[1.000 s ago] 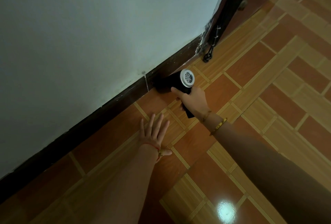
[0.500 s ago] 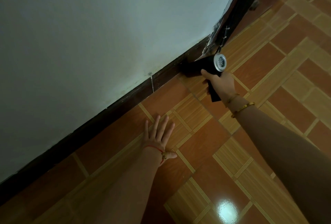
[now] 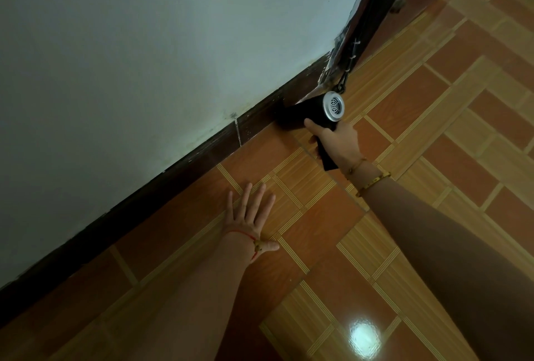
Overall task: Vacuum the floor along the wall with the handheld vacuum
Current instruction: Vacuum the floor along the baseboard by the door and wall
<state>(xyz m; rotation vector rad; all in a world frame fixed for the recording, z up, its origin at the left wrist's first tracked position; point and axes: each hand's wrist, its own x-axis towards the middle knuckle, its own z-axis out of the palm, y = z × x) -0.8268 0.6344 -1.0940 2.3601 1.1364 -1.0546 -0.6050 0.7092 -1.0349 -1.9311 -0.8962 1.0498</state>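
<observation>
nothing can be read here: no text, label, brand, number or sign. the handheld vacuum (image 3: 307, 113) shows a plain black body and a silver grille (image 3: 333, 106) at its end, with no lettering that can be made out. the wall (image 3: 144, 57) and the floor (image 3: 433, 135) carry no writing.

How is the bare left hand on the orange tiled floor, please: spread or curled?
Spread: the bare left hand lies flat, fingers straight and apart.
</observation>
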